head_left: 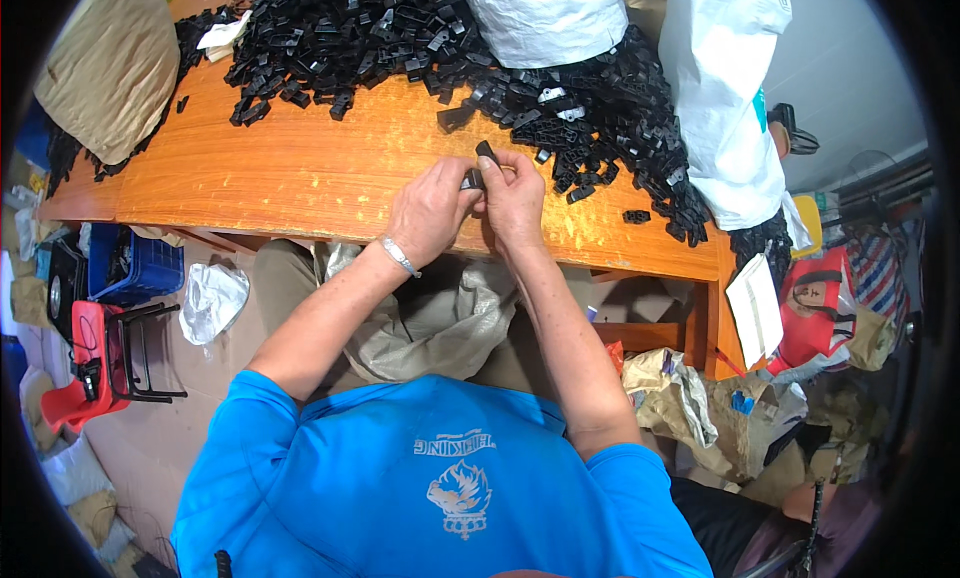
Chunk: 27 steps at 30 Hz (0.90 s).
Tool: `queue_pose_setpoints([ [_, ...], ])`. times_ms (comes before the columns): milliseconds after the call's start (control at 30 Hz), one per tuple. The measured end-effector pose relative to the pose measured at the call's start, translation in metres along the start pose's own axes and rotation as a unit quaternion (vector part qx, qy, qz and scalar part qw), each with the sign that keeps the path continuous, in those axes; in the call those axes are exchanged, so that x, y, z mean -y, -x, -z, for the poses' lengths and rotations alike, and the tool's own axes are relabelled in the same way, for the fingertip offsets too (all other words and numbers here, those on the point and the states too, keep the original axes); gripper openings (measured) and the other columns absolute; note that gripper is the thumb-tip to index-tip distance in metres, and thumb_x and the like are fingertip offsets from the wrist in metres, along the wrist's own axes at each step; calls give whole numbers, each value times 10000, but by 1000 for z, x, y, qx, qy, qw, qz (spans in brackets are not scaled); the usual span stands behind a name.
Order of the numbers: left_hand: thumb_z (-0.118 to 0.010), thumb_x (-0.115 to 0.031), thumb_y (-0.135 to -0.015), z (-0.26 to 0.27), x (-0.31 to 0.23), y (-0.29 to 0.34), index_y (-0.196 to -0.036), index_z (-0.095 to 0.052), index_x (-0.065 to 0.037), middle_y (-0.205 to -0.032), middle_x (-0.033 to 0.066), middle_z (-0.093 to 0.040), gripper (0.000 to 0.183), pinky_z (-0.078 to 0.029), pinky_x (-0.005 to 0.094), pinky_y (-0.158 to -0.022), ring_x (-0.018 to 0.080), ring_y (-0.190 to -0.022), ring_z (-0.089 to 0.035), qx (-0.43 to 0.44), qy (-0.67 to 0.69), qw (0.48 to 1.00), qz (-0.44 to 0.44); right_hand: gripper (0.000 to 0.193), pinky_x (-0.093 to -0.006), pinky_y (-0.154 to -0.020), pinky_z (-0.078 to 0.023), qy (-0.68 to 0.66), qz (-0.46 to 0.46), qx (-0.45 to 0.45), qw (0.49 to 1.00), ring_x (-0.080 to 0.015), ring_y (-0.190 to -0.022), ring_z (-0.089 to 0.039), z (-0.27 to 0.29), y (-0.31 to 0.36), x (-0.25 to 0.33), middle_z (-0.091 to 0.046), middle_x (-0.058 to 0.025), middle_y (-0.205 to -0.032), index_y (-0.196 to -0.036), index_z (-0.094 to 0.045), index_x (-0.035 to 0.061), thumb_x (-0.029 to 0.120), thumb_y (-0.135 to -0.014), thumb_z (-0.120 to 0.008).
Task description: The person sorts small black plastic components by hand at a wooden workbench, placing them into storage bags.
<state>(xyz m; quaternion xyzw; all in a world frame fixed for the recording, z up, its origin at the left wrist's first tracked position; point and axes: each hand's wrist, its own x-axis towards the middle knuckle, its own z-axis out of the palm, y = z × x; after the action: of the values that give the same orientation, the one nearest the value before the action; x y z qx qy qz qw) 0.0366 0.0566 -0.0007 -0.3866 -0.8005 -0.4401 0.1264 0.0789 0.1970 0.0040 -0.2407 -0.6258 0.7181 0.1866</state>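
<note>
Over the near edge of the wooden table (300, 168), my hands are close together, fingertips almost meeting. My left hand (428, 210), with a bracelet on the wrist, pinches a small black plastic part (473, 180). Between the thumb and fingers of my right hand (516, 203) is another dark plastic piece (485, 150), its end poking up past the thumb. The fingers partly cover both pieces, and I cannot tell whether they are joined. Beyond my hands lies a large heap of black plastic parts (360, 38), with a few loose ones nearer me.
White sacks (545, 23) stand on the heap and at the table's right end (720, 98). A brown bag (110, 68) is at the far left. On my lap lies a pale woven sack (440, 328). A blue crate (135, 268) and red chair (85, 363) are on the left.
</note>
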Motion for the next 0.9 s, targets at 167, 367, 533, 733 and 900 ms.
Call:
queue_pose_setpoints([
  [167,-835,-157,-885,9,3,-10,-1143,-666,-19,-1011,177,-661,337,-544,481,-816,395,-982,-645,40,-32,995,-88,267,-259,-527,-536,35,49,-1,998,-97,-704,-667,7,2,-18,-725,-87,-912,-1238,-614,-60,112,-1061,-716],
  [367,-817,-123,-907,5,4,-10,-1105,-667,0,-964,178,-646,276,-542,445,-788,384,-878,-645,-6,28,996,-90,296,-260,-507,-545,22,30,-4,999,-103,-683,-673,8,4,-11,-731,-104,-948,-1257,-595,-69,132,-1069,-707],
  [533,-744,-68,-1030,-9,18,-6,-1180,-646,-7,-929,17,-674,189,-520,279,-698,95,-810,-608,-77,333,924,173,301,-249,-469,-532,-3,-11,-1,1000,-99,-601,-650,14,1,-7,-724,-99,-922,-1271,-589,-54,143,-1074,-702],
  [733,-705,6,-1051,-9,26,-2,-1273,-616,-18,-1134,56,-742,241,-599,258,-912,83,-1016,-694,59,421,877,223,286,-369,-580,-582,265,60,-43,961,-218,-641,-737,44,-19,16,-766,-165,-858,-1129,-683,-53,201,-1022,-758],
  [900,-752,73,-988,-6,26,-3,-1312,-609,-13,-1165,71,-750,365,-595,277,-989,102,-1083,-695,53,454,867,201,289,-468,-820,-586,365,78,-77,925,-382,-842,-777,62,-44,24,-775,-215,-854,-1110,-716,-4,265,-1011,-752],
])
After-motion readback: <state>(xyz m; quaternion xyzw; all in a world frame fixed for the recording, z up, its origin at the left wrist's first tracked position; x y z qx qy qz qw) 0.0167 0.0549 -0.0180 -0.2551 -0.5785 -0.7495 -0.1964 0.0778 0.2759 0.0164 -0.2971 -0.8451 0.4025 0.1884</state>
